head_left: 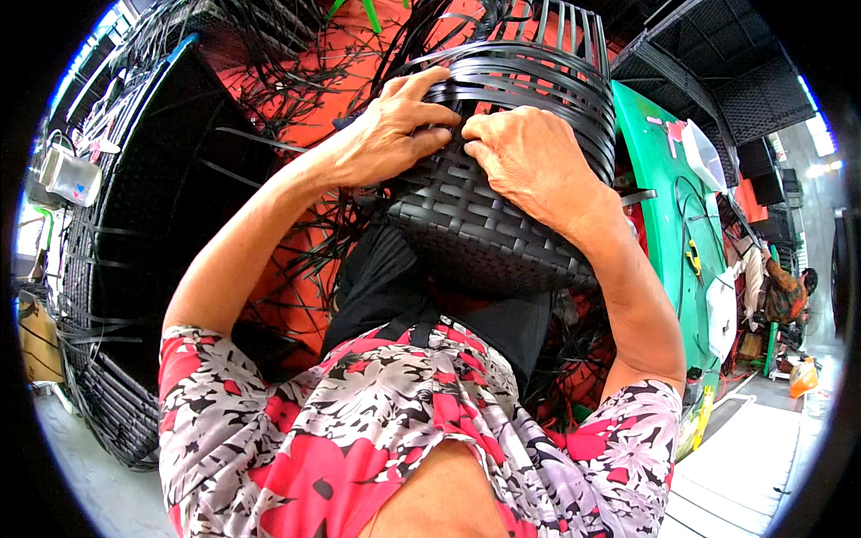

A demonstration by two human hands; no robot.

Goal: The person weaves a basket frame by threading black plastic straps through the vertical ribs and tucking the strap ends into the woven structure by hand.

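While both hands were busy up on the weave, the black woven basket (502,238) sat in the middle of the view, right at the person's knees. Its tightly woven end faced the lap, and bare upright strips (574,36) stuck out at the far end.

The left hand (395,130) had its fingers bent and spread, with the index finger up against the curved black bands (529,79) running across. Couldn't tell if it was pinching one or just pressing. The right hand (529,157) was curled over the weave, fingertips bunched just beside the left ones, but whatever they gripped, if anything, was hidden, so no call there either.

As for the surroundings, loose black strips were scattered over the red floor covering (260,58), a big dark woven piece (134,260) stood on the left, and a green board (662,215) with a small yellow tool (693,258) was on the right.
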